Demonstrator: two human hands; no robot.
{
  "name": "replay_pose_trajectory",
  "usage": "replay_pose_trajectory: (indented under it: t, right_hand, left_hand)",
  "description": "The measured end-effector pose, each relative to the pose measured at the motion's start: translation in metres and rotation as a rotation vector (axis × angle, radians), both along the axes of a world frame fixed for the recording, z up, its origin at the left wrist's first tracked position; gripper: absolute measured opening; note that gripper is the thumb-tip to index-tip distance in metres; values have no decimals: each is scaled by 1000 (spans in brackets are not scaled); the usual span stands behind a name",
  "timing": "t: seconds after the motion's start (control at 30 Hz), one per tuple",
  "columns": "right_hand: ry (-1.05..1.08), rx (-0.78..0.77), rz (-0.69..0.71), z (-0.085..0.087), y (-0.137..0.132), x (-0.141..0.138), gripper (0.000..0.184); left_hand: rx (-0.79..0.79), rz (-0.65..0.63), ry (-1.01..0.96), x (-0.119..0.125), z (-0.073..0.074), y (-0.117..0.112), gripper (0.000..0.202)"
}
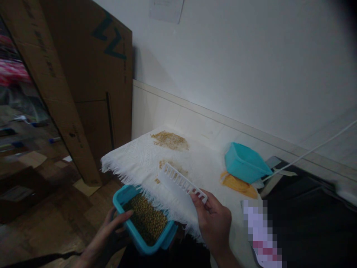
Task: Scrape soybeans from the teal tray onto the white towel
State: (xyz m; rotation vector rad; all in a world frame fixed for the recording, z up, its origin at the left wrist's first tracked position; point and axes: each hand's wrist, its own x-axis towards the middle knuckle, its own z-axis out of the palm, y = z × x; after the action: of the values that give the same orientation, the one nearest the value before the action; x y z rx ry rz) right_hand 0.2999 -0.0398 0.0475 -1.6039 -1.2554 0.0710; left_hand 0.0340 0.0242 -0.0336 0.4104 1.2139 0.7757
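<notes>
My left hand [110, 230] grips the rim of a blue tray [126, 219] full of small green-brown beans [146, 219], holding it just below the fringed edge of a white cloth [145, 160]. My right hand [213, 219] is closed on a white slotted plastic scraper [178, 180], its far end resting on the cloth. A patch of brown grains [170, 140] lies on the cloth near the wall, and a smaller scatter sits beside the scraper.
A second blue tub [245, 162] lies tilted on the cloth's right side over an orange piece [238, 185]. Large cardboard boxes [92, 74] stand at the left. A white cable [312, 150] runs along the wall. A dark surface [312, 216] lies at right.
</notes>
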Motion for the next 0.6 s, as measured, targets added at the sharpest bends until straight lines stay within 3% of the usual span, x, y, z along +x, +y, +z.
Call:
replay_pose_trajectory:
  t: [0.23, 0.37, 0.6]
  right_hand:
    - [32, 22, -31, 0, -3, -6, 32]
    - [3, -10, 20, 0, -5, -1, 28]
    - [-108, 31, -15, 2, -13, 0, 31]
  left_hand:
    - [10, -25, 12, -1, 4, -2, 105]
    - [11, -30, -1, -1, 6, -1, 106]
    - [18, -8, 41, -3, 4, 3, 105]
